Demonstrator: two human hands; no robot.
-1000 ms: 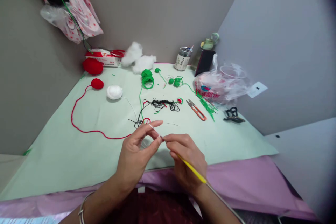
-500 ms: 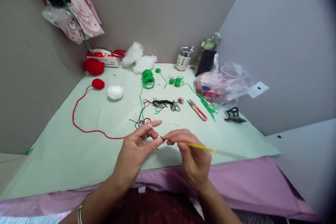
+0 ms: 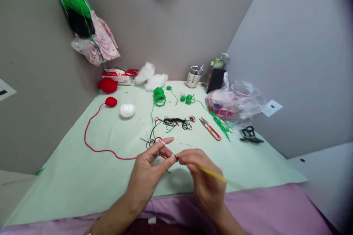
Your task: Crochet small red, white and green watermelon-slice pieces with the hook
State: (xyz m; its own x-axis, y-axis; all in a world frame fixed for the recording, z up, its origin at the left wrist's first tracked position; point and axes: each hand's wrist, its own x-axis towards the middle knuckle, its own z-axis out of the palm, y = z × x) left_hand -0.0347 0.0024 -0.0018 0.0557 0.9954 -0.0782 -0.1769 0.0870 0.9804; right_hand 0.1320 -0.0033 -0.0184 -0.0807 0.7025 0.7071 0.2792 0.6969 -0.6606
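Note:
My left hand [image 3: 150, 170] pinches a small red and white crochet piece [image 3: 176, 158] between thumb and fingers, its shape mostly hidden. White yarn [image 3: 167, 144] runs over the raised index finger down to it. In my right hand [image 3: 206, 176] is a crochet hook with a yellow handle [image 3: 211, 172]; its tip meets the piece. The white yarn ball [image 3: 127, 110] and a small red yarn ball [image 3: 111, 101] lie on the table, their strands leading toward my left hand. Just beyond the fingers is a tangle of black yarn [image 3: 176, 122].
Orange thread snips [image 3: 211, 129] lie right of the black yarn. Green yarn [image 3: 159, 95], white stuffing [image 3: 156, 81], a pen holder [image 3: 194, 77] and a plastic bag [image 3: 234, 101] stand farther back. A black claw clip [image 3: 250, 134] is at the right.
The view has tilted up, so the table appears lower and green balls show on the wall. Both hands stay together at the crochet piece; the hook's handle slants down more steeply.

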